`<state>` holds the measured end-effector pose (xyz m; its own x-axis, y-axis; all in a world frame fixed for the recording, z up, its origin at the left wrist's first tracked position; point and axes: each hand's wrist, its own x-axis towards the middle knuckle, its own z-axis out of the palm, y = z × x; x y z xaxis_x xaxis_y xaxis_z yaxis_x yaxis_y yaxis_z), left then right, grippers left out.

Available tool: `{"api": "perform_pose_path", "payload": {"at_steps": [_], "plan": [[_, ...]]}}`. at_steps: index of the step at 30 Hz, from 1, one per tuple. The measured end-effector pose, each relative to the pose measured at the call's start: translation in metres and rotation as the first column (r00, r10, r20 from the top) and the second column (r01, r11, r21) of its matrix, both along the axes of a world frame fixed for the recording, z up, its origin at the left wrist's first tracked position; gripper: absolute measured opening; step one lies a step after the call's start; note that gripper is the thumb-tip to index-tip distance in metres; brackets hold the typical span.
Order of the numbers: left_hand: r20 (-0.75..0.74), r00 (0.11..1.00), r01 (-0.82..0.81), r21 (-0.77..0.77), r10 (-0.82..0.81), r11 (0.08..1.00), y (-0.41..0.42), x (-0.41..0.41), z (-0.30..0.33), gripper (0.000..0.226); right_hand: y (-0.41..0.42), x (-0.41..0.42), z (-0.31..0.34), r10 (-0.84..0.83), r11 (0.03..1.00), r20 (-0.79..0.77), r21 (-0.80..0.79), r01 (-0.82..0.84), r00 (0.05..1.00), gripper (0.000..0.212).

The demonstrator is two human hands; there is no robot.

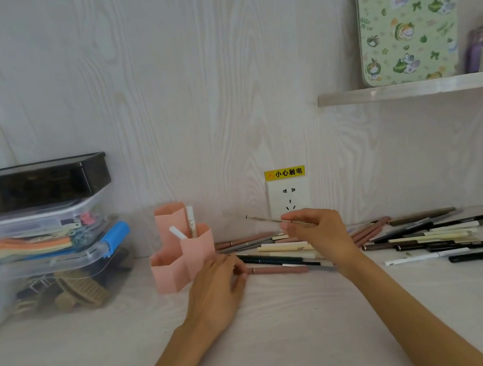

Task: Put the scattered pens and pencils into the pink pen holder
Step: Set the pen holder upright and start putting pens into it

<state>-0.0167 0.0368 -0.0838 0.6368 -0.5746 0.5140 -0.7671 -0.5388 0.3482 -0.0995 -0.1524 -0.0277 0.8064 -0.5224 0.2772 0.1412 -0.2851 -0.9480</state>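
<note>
The pink pen holder (182, 254), made of hexagonal cups, stands at the back of the desk with two white pens (191, 226) upright in it. Scattered pens and pencils (424, 238) lie in a loose pile to its right, black, white, brown and pink. My right hand (320, 233) is raised above the pile, pinching a thin grey pencil (266, 219) that points left toward the holder. My left hand (219, 292) rests low on the desk beside the holder, its fingertips touching a pinkish-brown pen (278, 269); whether it grips that pen is unclear.
Stacked plastic storage boxes (43, 231) fill the left corner. A wall socket (290, 200) with a yellow warning label sits behind the pens. A shelf (414, 88) at upper right carries a green patterned tin and small containers. The desk front is bare wood.
</note>
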Motion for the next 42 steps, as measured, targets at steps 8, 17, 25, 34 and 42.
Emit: {"api": "perform_pose_path", "payload": {"at_steps": [8, 17, 25, 34, 42], "plan": [[-0.086, 0.994, 0.078, 0.032, -0.075, 0.996, 0.019, 0.005, 0.002, 0.016, 0.013, -0.002, 0.0, 0.103, 0.827, 0.138, 0.538, -0.162, 0.985, 0.023], [-0.161, 0.983, 0.078, -0.053, -0.085, 0.996, 0.035, 0.009, 0.006, 0.014, 0.024, 0.006, 0.017, -0.109, 0.83, 0.278, 0.554, -0.067, 0.954, 0.025], [-0.214, 0.968, 0.11, -0.11, -0.132, 0.988, 0.037, 0.014, 0.002, 0.015, 0.088, 0.069, 0.074, -0.119, 0.986, 0.519, 0.162, 0.039, 0.846, 0.026], [-0.197, 0.97, 0.117, -0.126, -0.141, 0.985, 0.036, 0.017, -0.002, 0.016, 0.115, 0.117, 0.056, 0.154, 0.748, 0.07, -0.66, -0.07, 0.986, 0.03], [-0.174, 0.976, 0.057, -0.387, -0.134, 0.92, 0.035, 0.008, 0.011, 0.014, 0.045, 0.049, -0.004, -0.149, 0.86, 0.112, -0.477, 0.184, 0.983, 0.022]]}}
